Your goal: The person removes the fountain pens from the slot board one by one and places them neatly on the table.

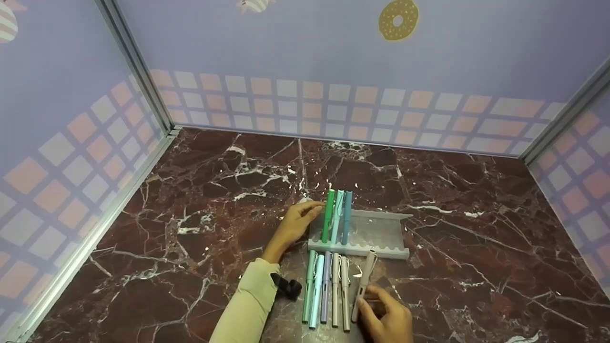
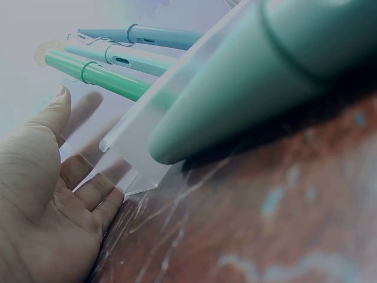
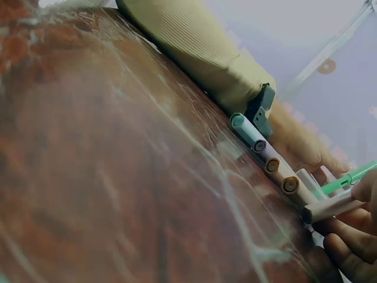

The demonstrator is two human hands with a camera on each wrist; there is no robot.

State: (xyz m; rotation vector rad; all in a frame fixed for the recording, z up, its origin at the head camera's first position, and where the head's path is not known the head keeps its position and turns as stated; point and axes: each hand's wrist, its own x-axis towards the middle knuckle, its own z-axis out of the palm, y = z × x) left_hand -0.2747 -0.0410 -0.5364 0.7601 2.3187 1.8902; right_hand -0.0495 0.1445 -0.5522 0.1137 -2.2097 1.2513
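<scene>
On the marble-patterned table, a clear pen rack (image 1: 381, 228) with a notched front edge carries a green pen (image 1: 328, 216), a light-blue pen (image 1: 337, 218) and a darker blue pen (image 1: 347, 219) side by side. My left hand (image 1: 296, 224) holds the rack's left side; in the left wrist view its fingers show through the clear panel. Thumb and fingers of my right hand (image 1: 388, 317) pinch a greyish-beige pen (image 1: 367, 274), tilted slightly. Left of it, several capped pens lie in a row: teal-green (image 1: 310, 286), pale cyan (image 1: 317, 290), purple (image 1: 326, 288) and beige (image 1: 336, 290).
Patterned lilac panels (image 1: 333, 57) wall in the table at the back and sides, with metal posts (image 1: 138, 62) in the corners. White specks (image 1: 290, 170) are scattered behind the rack. A black strapped device (image 1: 287, 287) sits on my left wrist.
</scene>
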